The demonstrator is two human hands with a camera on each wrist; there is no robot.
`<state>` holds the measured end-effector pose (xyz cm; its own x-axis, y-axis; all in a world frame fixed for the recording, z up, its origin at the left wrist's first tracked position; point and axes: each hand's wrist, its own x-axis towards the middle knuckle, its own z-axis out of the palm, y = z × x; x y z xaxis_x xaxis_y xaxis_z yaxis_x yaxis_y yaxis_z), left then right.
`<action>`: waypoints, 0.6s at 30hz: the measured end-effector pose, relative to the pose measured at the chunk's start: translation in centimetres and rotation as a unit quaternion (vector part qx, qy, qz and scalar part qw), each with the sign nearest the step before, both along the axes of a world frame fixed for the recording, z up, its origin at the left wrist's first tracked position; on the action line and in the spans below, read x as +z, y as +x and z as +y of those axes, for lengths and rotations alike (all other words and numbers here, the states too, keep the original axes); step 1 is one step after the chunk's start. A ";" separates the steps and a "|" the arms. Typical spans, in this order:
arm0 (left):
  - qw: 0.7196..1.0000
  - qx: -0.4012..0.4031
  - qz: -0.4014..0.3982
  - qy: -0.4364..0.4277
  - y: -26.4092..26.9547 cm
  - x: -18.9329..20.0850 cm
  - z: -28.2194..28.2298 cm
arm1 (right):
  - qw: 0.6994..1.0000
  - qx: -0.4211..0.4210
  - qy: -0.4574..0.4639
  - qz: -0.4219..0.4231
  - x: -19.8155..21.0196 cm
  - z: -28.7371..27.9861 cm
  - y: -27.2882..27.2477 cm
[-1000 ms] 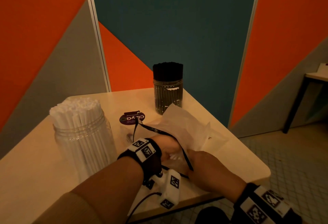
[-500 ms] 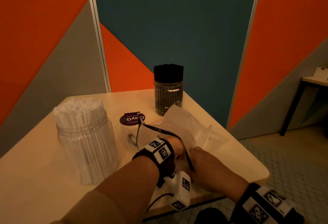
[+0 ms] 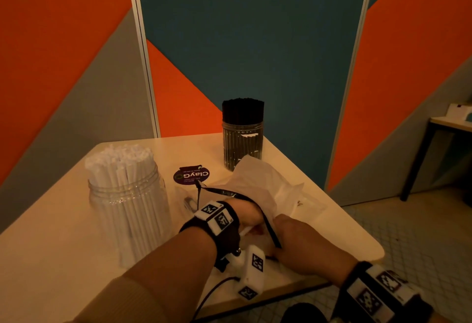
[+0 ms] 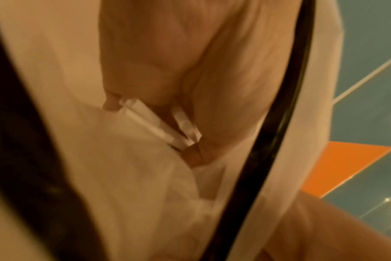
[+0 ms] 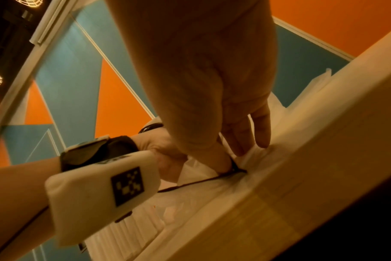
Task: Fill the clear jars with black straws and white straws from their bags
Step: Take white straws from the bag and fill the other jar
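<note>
A purple "ClayG" label (image 3: 191, 175) is lying on the table (image 3: 63, 233) while the left hand (image 4: 167, 70) is pinching white straws (image 4: 150, 121) inside the bag (image 3: 258, 184) and the right hand (image 3: 298, 243) is gripping its black-trimmed mouth.

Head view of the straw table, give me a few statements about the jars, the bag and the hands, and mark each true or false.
1. The jar of black straws stands farther from the person than the jar of white straws. True.
2. The jar of white straws lies on its side. False: it stands upright.
3. The left hand is inside the white bag, holding white straws. True.
4. The right hand grips the jar of black straws. False: it holds the bag's black-edged opening.
5. The jar of black straws is empty. False: it is packed.
</note>
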<state>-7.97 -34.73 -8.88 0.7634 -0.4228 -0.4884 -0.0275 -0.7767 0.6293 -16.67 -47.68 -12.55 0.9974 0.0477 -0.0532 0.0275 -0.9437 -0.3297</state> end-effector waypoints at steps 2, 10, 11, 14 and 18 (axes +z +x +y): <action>1.000 -0.008 0.029 -0.002 -0.2 -0.3 0.9 | 1.000 0.003 -0.009 0.009 0.2 0.2 0.2; 0.984 0.075 0.057 -0.153 -2.9 3.7 6.8 | 0.996 0.022 -0.060 0.059 2.5 1.0 1.7; 0.984 0.065 0.047 -0.158 -3.4 4.2 7.8 | 0.995 0.014 -0.061 0.072 2.9 1.2 2.0; 0.989 0.029 0.017 -0.144 -4.6 5.4 10.9 | 0.994 -0.003 -0.051 0.096 4.3 1.9 3.2; 0.994 -0.007 -0.010 -0.113 -6.3 6.8 15.4 | 0.993 -0.015 -0.015 0.112 5.6 2.8 4.1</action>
<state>-14.24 -19.31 -2.10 0.7650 -0.5307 -0.3648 -0.0522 -0.6157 0.7863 -12.61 -44.91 -6.99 0.9612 0.0139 -0.2756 -0.0712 -0.9524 -0.2965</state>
